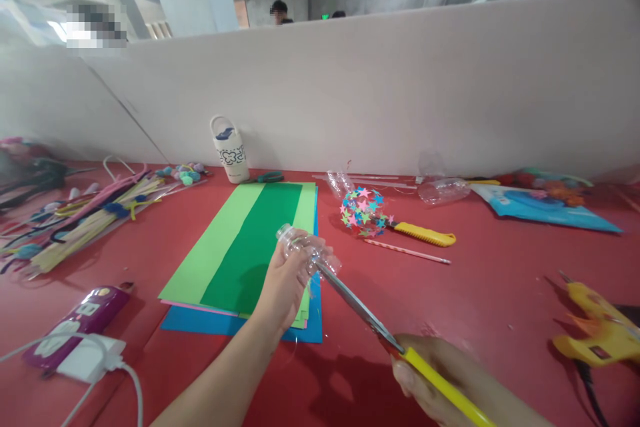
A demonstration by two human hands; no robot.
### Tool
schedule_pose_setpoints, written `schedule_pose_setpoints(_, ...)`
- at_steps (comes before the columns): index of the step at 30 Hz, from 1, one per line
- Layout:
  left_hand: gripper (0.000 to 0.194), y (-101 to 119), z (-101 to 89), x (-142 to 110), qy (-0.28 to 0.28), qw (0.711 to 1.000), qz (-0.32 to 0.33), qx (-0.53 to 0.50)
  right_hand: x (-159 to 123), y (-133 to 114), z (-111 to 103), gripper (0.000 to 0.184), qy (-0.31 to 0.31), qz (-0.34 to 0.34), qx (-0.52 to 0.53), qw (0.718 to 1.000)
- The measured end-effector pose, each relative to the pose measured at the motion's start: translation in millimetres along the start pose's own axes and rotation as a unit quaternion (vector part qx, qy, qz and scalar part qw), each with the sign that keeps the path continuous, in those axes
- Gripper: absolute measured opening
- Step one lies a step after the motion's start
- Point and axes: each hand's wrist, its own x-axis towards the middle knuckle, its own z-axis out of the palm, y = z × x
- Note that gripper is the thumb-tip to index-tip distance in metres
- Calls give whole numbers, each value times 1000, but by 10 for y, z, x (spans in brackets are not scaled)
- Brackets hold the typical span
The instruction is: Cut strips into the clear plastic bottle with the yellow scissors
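Note:
My left hand (286,288) is closed round a clear plastic bottle piece (306,247), held above the red table over a stack of coloured paper sheets (250,247). My right hand (440,380) grips yellow-handled scissors (385,330) at the lower right. The metal blades reach up and left to the cut end of the bottle piece.
A yellow utility knife (424,234), a bag of coloured stars (363,211), a pink striped straw (407,251) and clear bottle parts (443,189) lie beyond. Pipe cleaners (85,213) spread at left, a purple device (80,320) with charger near left, a yellow glue gun (600,330) at right. A white partition (400,87) backs the table.

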Motion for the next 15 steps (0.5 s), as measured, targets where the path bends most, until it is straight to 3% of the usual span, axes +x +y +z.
schedule_pose_setpoints(8,30,2,-16,0,-7,1000,2,8,21,30,22,52,-40,91,-36,994)
schedule_pose_setpoints(15,29,-3,-5,12,-4,1000,4,6,84,49,1,66,-39,-19,-32,999)
